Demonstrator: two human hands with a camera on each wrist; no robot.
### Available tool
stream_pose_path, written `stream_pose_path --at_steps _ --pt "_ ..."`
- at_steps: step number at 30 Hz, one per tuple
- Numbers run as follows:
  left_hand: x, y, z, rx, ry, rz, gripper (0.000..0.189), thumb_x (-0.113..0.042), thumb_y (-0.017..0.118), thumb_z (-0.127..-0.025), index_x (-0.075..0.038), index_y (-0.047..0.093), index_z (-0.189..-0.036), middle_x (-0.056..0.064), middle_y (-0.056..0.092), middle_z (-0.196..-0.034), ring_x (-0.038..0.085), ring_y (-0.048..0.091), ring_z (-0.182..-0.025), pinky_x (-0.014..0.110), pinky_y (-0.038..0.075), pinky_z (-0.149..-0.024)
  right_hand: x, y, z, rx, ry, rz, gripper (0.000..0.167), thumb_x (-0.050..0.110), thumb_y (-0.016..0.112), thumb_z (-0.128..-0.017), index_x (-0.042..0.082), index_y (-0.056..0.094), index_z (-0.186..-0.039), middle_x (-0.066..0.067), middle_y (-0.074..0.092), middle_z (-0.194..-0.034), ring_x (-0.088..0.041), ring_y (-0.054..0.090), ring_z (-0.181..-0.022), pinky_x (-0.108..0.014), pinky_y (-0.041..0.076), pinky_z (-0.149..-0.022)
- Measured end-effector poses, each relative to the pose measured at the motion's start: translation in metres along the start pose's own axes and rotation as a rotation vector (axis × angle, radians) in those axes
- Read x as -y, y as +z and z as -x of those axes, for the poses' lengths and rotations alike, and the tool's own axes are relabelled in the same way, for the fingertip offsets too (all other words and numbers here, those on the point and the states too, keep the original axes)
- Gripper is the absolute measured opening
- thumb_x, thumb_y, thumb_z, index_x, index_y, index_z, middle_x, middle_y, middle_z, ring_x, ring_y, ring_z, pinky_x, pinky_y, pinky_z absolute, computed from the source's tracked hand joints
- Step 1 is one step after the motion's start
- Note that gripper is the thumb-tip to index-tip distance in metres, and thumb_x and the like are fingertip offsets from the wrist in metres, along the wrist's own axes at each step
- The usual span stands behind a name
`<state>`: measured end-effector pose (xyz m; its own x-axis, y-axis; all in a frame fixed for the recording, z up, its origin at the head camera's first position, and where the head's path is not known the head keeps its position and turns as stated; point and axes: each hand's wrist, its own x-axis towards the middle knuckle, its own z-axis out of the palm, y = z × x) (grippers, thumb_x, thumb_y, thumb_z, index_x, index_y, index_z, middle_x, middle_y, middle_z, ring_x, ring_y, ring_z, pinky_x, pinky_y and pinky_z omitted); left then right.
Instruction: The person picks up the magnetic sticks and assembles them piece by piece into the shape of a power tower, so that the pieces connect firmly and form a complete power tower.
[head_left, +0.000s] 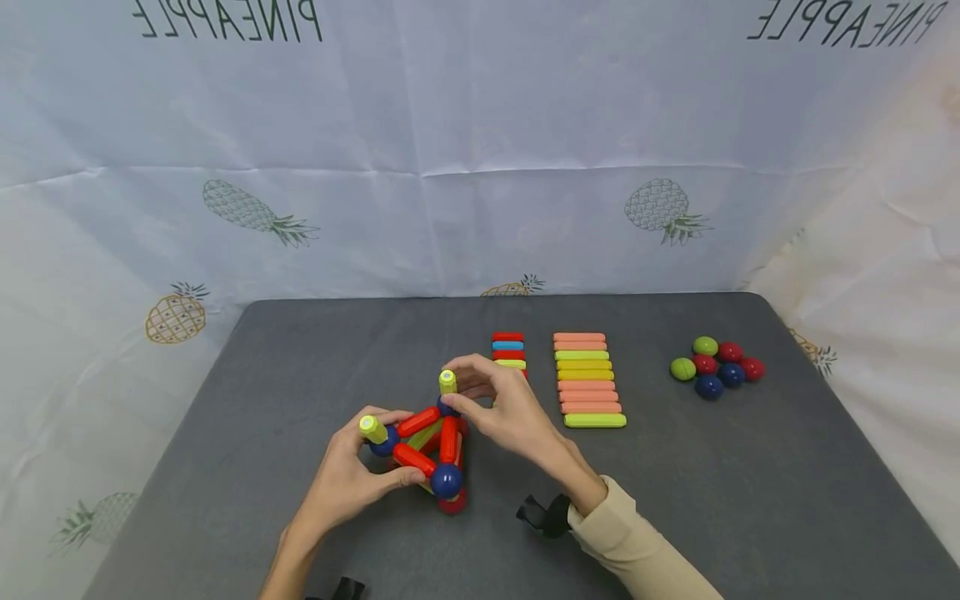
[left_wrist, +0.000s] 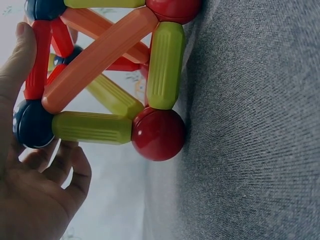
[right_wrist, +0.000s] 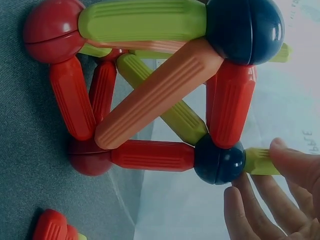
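Note:
A frame of magnetic rods and balls (head_left: 415, 459) stands on the table, with red balls (left_wrist: 159, 134) below and blue balls (head_left: 446, 481) above. Red, yellow-green and orange rods join them. My left hand (head_left: 345, 475) grips its upper part, thumb along a red rod (left_wrist: 38, 60) and fingers behind a blue ball. One short yellow-green rod (head_left: 372, 429) sticks up from the left blue ball. Between thumb and fingers, my right hand (head_left: 510, 412) pinches another yellow-green rod (right_wrist: 261, 161), which touches the far blue ball (right_wrist: 219, 157).
Behind the right hand lies a column of short rods (head_left: 508, 346), partly hidden. To its right is a column of longer orange, yellow and green rods (head_left: 585, 386). Several loose balls (head_left: 708, 386) cluster at the right of the grey table (head_left: 720, 500). A printed cloth (head_left: 465, 225) hangs behind.

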<state>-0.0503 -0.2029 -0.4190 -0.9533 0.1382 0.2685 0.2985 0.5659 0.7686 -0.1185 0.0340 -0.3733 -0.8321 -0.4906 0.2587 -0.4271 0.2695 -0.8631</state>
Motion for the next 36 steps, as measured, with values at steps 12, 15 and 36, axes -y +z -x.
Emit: stream_pose_path --at_steps 12,15,36 --pt "-0.001 0.003 0.004 -0.065 -0.001 0.003 0.063 -0.023 0.098 -0.065 -0.017 0.072 -0.122 -0.003 0.069 -0.108 0.004 0.064 -0.096 0.024 0.055 -0.082 -0.016 -0.015 0.011 -0.089 -0.016 0.084 0.032 0.011 0.073 -0.095 0.006 0.068 -0.126 -0.011 0.074 -0.115 -0.025 0.072 -0.101 -0.041 0.061 -0.089" --pt "-0.004 0.003 0.006 -0.100 -0.031 0.007 0.060 -0.023 0.097 -0.067 -0.017 0.072 -0.121 -0.004 0.069 -0.106 0.002 0.065 -0.093 0.023 0.056 -0.079 -0.028 -0.020 0.020 -0.095 0.010 0.205 0.027 0.008 0.075 -0.091 0.004 0.073 -0.118 -0.011 0.075 -0.111 -0.025 0.071 -0.097 -0.040 0.061 -0.084" --pt "-0.018 0.000 0.015 -0.076 -0.085 -0.006 0.046 -0.021 0.094 -0.073 -0.016 0.074 -0.115 -0.009 0.069 -0.098 0.000 0.064 -0.084 0.023 0.059 -0.073 -0.058 -0.008 0.051 0.146 0.081 0.643 0.022 0.003 0.085 -0.080 0.006 0.080 -0.101 -0.004 0.072 -0.089 -0.018 0.063 -0.079 -0.028 0.057 -0.072"
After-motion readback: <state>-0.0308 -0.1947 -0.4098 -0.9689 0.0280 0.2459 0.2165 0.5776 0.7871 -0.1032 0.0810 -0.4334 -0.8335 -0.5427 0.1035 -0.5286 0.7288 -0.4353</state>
